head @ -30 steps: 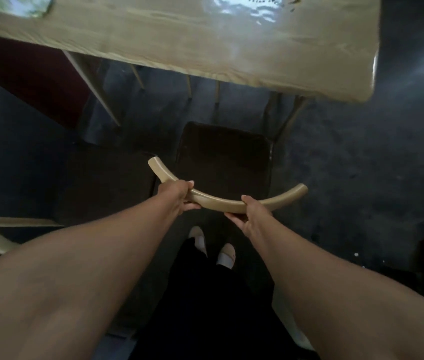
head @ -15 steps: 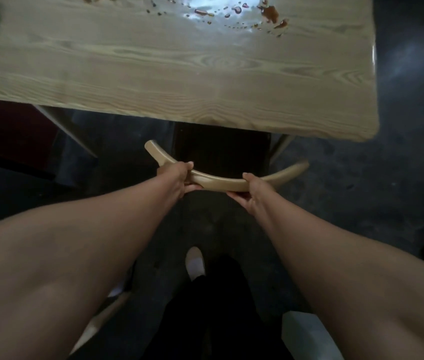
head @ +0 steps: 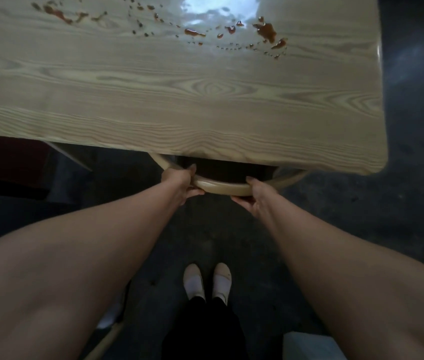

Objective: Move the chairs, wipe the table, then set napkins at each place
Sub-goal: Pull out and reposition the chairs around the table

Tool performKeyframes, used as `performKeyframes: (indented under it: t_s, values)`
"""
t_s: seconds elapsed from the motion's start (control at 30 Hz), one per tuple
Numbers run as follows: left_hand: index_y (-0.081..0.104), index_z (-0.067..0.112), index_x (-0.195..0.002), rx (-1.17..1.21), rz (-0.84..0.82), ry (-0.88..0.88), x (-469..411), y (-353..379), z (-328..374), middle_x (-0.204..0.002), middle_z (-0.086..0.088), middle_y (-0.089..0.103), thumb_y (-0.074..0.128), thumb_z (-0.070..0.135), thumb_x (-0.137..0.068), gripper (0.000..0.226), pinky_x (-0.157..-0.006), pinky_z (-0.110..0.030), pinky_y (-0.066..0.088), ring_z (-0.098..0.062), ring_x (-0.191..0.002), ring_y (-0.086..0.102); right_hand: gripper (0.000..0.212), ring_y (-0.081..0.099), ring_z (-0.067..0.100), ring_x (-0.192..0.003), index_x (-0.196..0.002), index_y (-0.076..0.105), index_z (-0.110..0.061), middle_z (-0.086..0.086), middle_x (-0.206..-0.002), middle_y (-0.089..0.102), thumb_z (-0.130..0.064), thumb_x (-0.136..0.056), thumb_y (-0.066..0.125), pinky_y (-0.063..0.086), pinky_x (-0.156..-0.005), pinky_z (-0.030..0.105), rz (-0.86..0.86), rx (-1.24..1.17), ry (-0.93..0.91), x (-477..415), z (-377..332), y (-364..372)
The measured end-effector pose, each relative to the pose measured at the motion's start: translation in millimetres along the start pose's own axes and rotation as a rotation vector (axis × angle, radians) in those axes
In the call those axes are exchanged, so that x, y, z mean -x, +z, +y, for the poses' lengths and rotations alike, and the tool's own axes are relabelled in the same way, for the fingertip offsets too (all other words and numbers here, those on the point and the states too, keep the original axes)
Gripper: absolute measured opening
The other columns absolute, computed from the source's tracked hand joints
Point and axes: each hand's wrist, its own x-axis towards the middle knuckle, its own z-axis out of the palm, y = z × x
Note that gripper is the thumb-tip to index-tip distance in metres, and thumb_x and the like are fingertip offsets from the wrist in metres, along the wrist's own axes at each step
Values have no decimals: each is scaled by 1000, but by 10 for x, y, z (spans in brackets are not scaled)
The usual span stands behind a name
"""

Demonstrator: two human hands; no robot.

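Observation:
A chair with a curved pale wooden backrest (head: 225,187) and a dark seat stands tucked under the near edge of the light wooden table (head: 179,100); most of the seat is hidden beneath the tabletop. My left hand (head: 179,181) grips the backrest left of its middle. My right hand (head: 253,194) grips it right of its middle. Reddish-brown spill stains (head: 266,32) dot the far part of the tabletop, beside a bright glare. No napkins or cloth show in this view.
Dark floor (head: 413,203) lies to the right of the table and beneath me. My two pale shoes (head: 207,283) stand just behind the chair. Part of another pale chair frame (head: 107,339) pokes in at the bottom left. A pale box-like object (head: 309,345) sits at the bottom right.
The chair has slid forward under the table with both hands still on its backrest. I have stepped closer, and more of the stained tabletop has come into view.

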Motion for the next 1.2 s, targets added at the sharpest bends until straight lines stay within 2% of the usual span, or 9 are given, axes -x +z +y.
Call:
performKeyframes:
  t_s: [0.2,0.4,0.67,0.77,0.83,0.87,0.97,1.07,1.2]
  values:
    - [53,5,-115,-20,17,24,28,19,15,-89,-13,61,59,19,-95,25,-74,-44,61,-26,-71,65,48,50,39,-124,-140,42,-7,19,-138,46,-13,-95,60,54,-91,48,-15,20,89,80,-102,35]
    - [54,3,-117,21,22,33,92,9,-18,-88,-14,63,62,22,-93,32,-77,-44,60,-26,-72,66,47,54,38,-119,-137,44,-6,19,-134,49,-14,-95,60,55,-88,49,-28,24,103,210,-95,27]
    - [51,7,-122,-36,28,144,417,-374,-112,-101,-15,66,58,26,-95,34,-84,-41,59,-28,-93,70,40,57,32,-121,-136,43,1,21,-134,54,-20,-101,49,50,-98,43,-110,125,127,756,100,199]
    - [33,6,-143,-120,59,212,580,-643,-192,-106,-15,64,54,28,-97,55,-83,-42,59,-28,-93,69,46,61,29,-117,-137,44,2,19,-136,53,-25,-100,51,61,-68,33,-153,207,154,1025,308,352]
    - [33,8,-144,-159,55,228,713,-876,-270,-102,-12,63,54,30,-97,55,-79,-41,60,-27,-90,70,48,63,28,-114,-135,45,3,17,-136,54,-28,-99,52,53,-36,31,-200,301,155,1185,489,453]
    - [38,6,-140,-165,51,228,772,-992,-314,-107,-14,64,53,30,-97,51,-76,-39,60,-27,-90,70,46,63,27,-114,-130,46,5,16,-134,55,-29,-99,51,51,-34,29,-225,344,155,1259,571,490]
    - [49,3,-127,-171,51,218,960,-1393,-473,-118,-17,62,50,29,-99,38,-74,-35,58,-30,-96,69,26,65,26,-109,-105,47,0,15,-126,61,-25,-99,52,59,-64,33,-265,412,161,1509,842,594]
    - [48,2,-127,-150,52,200,1135,-1845,-690,-117,-17,60,48,26,-101,35,-72,-33,55,-31,-101,67,31,68,27,-101,-120,50,-3,16,-115,65,-23,-97,54,57,-63,37,-269,479,162,1705,1200,684]
    - [50,6,-122,-198,74,184,1238,-2516,-1082,-111,-16,64,51,26,-99,31,-68,-31,55,-22,-79,68,35,68,26,-96,-126,50,-5,16,-110,66,-24,-97,54,55,-68,40,-297,573,186,1977,1787,849]
